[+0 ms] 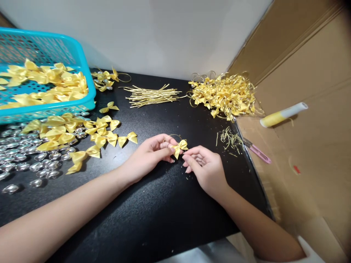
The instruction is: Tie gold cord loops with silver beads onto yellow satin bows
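Observation:
My left hand (157,151) pinches a yellow ribbon bow (180,147) between thumb and fingers, above the black table (153,215). A thin gold wire loop (175,136) rises behind the bow, over my left fingers. Just right of the bow is my right hand (204,166), its thumb and index finger pressed together beside the bow's lower right side. Whatever sits between those right fingertips is too small to make out. Loose yellow bows (104,137) lie left of my left hand.
A turquoise basket (90,84) of bows stands at left, silver beads (35,166) before it. Gold wire strips (153,96) lie at the back, finished-looking bow loops (225,95) at back right. Wire clippings (230,139) and a pink cutter (257,151) are near the right edge.

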A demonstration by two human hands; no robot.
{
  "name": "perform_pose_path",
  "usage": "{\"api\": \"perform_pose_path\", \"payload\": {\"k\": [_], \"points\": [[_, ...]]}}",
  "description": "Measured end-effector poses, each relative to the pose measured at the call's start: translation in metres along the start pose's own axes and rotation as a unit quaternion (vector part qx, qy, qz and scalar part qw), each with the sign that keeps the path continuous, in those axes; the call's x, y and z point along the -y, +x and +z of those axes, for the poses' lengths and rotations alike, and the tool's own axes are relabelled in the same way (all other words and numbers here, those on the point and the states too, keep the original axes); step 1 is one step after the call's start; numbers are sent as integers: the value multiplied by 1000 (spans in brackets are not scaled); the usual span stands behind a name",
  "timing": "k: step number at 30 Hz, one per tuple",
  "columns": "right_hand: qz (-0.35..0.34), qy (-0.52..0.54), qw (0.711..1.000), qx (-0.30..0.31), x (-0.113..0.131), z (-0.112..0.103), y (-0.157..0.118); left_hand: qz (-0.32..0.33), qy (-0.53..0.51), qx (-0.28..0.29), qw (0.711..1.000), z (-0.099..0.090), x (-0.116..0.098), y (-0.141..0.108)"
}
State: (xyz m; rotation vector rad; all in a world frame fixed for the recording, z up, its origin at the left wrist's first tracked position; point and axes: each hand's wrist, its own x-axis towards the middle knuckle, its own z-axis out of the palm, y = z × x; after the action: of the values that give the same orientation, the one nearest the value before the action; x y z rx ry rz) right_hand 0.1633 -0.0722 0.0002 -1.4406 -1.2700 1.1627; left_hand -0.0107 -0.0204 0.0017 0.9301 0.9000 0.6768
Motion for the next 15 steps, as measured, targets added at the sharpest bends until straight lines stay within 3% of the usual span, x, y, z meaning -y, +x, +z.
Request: {"api": "perform_pose_path", "payload": {"k": [9, 15], "points": [[-57, -95, 994, 4, 1, 1, -2, 23, 12, 35, 999, -1, 4, -1], [-71, -121, 990, 4, 2, 0, -1, 23, 19, 26, 999, -1, 4, -2]]}}
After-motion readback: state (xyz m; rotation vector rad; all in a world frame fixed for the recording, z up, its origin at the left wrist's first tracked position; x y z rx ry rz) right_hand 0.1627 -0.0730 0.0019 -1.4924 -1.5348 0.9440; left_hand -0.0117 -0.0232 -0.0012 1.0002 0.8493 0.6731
